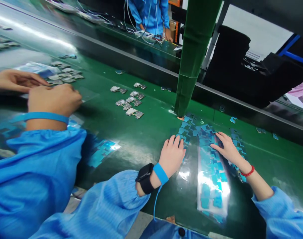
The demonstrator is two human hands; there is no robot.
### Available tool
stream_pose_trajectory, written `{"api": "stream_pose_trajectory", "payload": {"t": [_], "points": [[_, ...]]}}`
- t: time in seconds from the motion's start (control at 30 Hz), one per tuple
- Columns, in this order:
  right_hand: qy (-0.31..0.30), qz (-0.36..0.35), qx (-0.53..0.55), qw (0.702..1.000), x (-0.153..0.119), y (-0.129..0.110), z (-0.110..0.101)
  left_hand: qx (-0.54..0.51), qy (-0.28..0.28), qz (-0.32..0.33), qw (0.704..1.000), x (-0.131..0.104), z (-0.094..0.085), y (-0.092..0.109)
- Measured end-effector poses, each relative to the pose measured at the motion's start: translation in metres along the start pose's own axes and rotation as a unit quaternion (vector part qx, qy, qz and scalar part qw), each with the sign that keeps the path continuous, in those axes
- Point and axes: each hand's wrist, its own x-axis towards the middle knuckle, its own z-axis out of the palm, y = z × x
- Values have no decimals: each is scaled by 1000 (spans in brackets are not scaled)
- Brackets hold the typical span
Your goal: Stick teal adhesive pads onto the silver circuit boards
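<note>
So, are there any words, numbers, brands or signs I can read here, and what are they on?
No, none can be read.
Watch above the left hand: dark face, no numbers showing.
Clear plastic near the right hand: shiny glare, no readable words.
Blue pieces and metal parts: too small to tell.
White paper, far right: too blurred to read.

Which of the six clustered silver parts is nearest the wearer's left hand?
The cluster's bottom silver part in frame; the other five lie higher up, farther from the left hand.
</note>
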Motion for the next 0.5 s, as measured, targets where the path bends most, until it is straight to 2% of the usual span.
{"api": "stream_pose_trajectory", "payload": {"t": [0.13, 0.2, 0.33, 0.43, 0.5], "points": [[4, -15, 0, 1000, 1, -6, -6, 4, 3, -10, 1000, 0, 4, 0], [-2, -52, 12, 999, 4, -18, -4, 5, 5, -8, 1000, 0, 5, 0], [-18, -119, 35, 992, 16, -49, 11, 2, 15, -1, 1000, 0, 6, -1], [0, -139, 44, 989, 21, -60, 18, -9, 31, 2, 999, 0, 5, -3], [30, -142, 52, 988, 18, -64, 15, -63, 49, 7, 997, 1, 2, -5]]}}
